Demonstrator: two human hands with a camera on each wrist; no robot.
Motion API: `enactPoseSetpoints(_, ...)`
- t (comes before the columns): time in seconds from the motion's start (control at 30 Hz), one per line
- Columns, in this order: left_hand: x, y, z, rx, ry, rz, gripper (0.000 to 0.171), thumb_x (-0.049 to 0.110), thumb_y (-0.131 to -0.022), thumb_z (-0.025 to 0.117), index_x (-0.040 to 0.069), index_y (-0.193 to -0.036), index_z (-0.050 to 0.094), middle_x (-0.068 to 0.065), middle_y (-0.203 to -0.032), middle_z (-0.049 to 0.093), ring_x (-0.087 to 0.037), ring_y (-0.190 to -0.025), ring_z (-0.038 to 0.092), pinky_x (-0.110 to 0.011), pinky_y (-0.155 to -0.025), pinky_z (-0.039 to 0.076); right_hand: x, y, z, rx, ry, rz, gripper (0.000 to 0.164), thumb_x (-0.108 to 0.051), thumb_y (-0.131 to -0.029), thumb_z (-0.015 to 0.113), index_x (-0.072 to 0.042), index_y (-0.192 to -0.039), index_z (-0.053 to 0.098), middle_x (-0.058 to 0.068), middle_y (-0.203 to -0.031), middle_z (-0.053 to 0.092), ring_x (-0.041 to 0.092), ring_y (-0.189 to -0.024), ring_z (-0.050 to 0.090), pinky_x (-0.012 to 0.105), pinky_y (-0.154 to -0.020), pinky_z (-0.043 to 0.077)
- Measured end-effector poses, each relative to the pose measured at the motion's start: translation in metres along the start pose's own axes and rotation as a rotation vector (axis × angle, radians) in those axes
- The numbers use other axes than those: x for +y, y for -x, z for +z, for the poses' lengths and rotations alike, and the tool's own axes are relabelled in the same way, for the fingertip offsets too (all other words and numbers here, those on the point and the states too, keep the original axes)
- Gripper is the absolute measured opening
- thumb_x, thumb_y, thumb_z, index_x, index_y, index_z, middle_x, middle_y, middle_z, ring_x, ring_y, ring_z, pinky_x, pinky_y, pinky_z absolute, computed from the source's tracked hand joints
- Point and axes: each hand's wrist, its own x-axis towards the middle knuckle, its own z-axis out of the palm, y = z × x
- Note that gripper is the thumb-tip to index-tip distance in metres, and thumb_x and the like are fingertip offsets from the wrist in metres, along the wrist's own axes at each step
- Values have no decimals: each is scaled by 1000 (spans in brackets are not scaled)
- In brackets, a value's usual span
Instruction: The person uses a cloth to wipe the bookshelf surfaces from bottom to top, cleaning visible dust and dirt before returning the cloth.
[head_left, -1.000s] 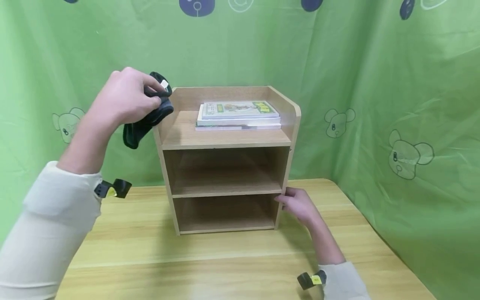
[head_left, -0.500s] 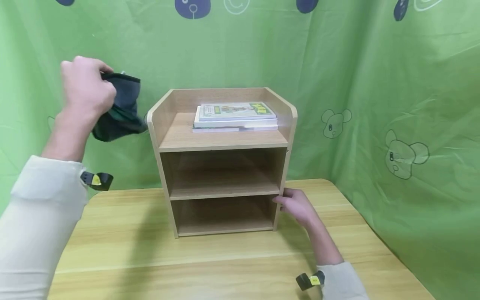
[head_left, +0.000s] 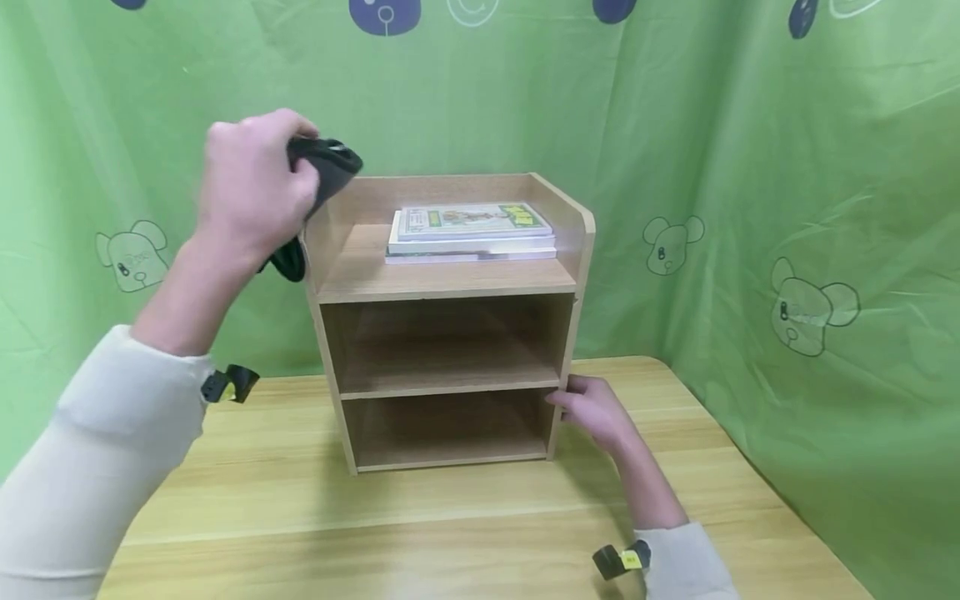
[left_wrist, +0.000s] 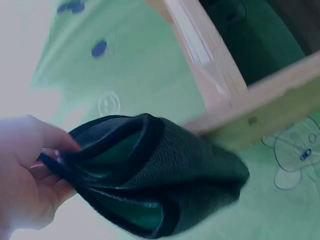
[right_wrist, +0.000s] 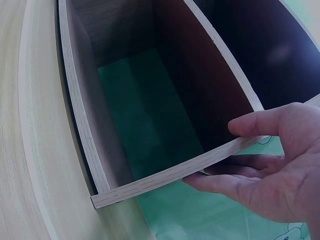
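Observation:
In the head view my left hand (head_left: 251,183) is raised at the upper left corner of a small wooden shelf unit (head_left: 450,390). It pinches a dark cloth (head_left: 333,173) with black bound edges. The left wrist view shows that cloth (left_wrist: 200,167) folded over on itself and sticking out past the fingers; whether it touches the shelf unit is unclear. My right hand (head_left: 598,415) grips the unit's right side panel low down. In the right wrist view its thumb (right_wrist: 250,125) lies inside the panel (right_wrist: 175,170), with the fingers (right_wrist: 215,184) outside.
A short stack of books (head_left: 472,237) lies on the unit's top tier, between raised sides. Two open compartments are below. The unit stands on a light wooden table (head_left: 420,542). Green curtains (head_left: 750,208) with animal drawings hang behind and to the right.
My left hand swung left with the cloth, which hung spread out, then came back right to the unit's upper left corner. The right hand has kept its grip on the side panel.

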Motion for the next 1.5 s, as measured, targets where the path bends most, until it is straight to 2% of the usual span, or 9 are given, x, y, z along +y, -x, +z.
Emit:
enactPoseSetpoints(0.2, 7, 7, 17, -214, -3, -81, 51, 4, -92, 60, -4, -141, 50, -29, -137, 60, -50, -117, 63, -54, -92, 57, 0, 0, 0, 12, 13, -5, 55, -15, -95, 62, 13, -141, 49, 33, -142, 53, 46, -128, 56, 51, -104, 50)
enactPoseSetpoints(0.37, -3, 14, 27, -254, -102, -63, 40, 8, -89, 64, -10, -125, 61, -30, -143, 54, -55, -122, 57, -59, -102, 49, 1, 0, 1, 0, -1, -2, 55, -15, -95, 62, 13, -141, 48, 33, -143, 52, 46, -130, 55, 50, -105, 50)
enactPoseSetpoints(0.5, -7, 16, 28, -328, -155, -101, 41, 16, -91, 63, 0, -129, 66, -29, -158, 35, -55, -130, 46, -66, -106, 41, 1, 0, 0, 7, -7, -5, 55, -14, -95, 62, 13, -141, 48, 33, -143, 52, 46, -130, 55, 49, -104, 51)
enactPoseSetpoints(0.6, -12, 19, 29, -402, -137, -175, 54, 18, -92, 63, 12, -145, 54, -33, -155, 32, -55, -124, 45, -70, -96, 45, 1, -1, 0, 11, -7, -3, 56, -14, -94, 62, 13, -141, 49, 33, -143, 52, 46, -129, 55, 49, -103, 51)
enactPoseSetpoints(0.7, -19, 25, 32, -424, -115, -197, 70, 8, -89, 60, 12, -155, 38, -36, -142, 40, -55, -114, 49, -69, -89, 49, 2, -1, 0, 10, -5, -1, 56, -14, -94, 62, 13, -141, 48, 34, -143, 52, 46, -130, 55, 49, -104, 51)
enactPoseSetpoints(0.9, -17, 43, 36, -302, -115, -147, 59, -4, -79, 48, -5, -137, 45, -33, -122, 51, -51, -101, 55, -65, -84, 51, 2, -1, 1, 7, -3, 2, 56, -14, -95, 62, 14, -142, 47, 34, -144, 51, 46, -130, 54, 49, -104, 51)
enactPoseSetpoints(1.1, -15, 67, 45, -147, -60, -85, 74, -9, -78, 47, -3, -151, 36, -34, -151, 35, -49, -125, 45, -69, -95, 47, 0, -3, 1, 2, -8, 0, 56, -15, -95, 62, 12, -142, 48, 32, -144, 52, 45, -131, 54, 51, -105, 50)
enactPoseSetpoints(1.27, -23, 92, 70, 67, 3, 18, 85, -17, -80, 52, 2, -159, 28, -29, -164, 20, -44, -151, 26, -60, -113, 37, -1, -3, 1, 10, -10, 7, 55, -15, -95, 62, 12, -142, 48, 32, -143, 53, 44, -130, 55, 50, -105, 50)
enactPoseSetpoints(1.5, -36, 123, 109, 303, 16, 162, 84, -18, -80, 53, 1, -158, 27, -29, -165, 16, -43, -154, 16, -49, -125, 16, 0, -2, 2, 11, -13, 17, 55, -14, -95, 61, 12, -142, 48, 32, -144, 52, 45, -131, 54, 51, -105, 50)
